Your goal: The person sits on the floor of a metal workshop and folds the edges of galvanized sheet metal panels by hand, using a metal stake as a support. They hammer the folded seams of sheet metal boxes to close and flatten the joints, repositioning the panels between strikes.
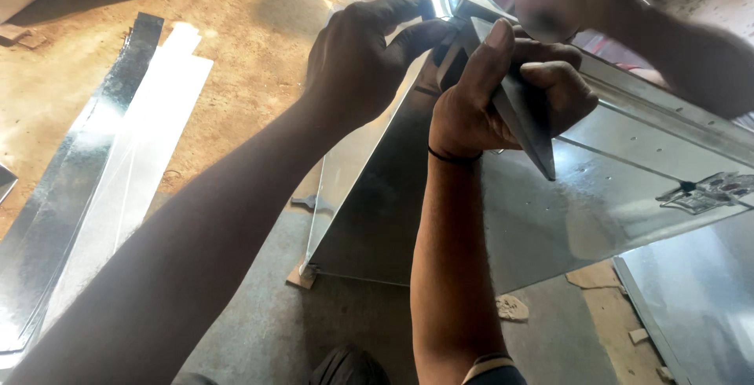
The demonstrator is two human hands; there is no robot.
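I am clamping my right hand (503, 98) around a grey metal strip (525, 130) while my left hand (357, 59) is pinching the far corner of the sheet-metal duct (550, 220).

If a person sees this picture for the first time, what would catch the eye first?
Probably the two bare hands meeting at the top centre: the left hand presses on the corner of a big sheet-metal duct, and the right hand grips a grey metal strip against the same corner. Next, the long shiny metal sheets lying on the dirt floor at left.
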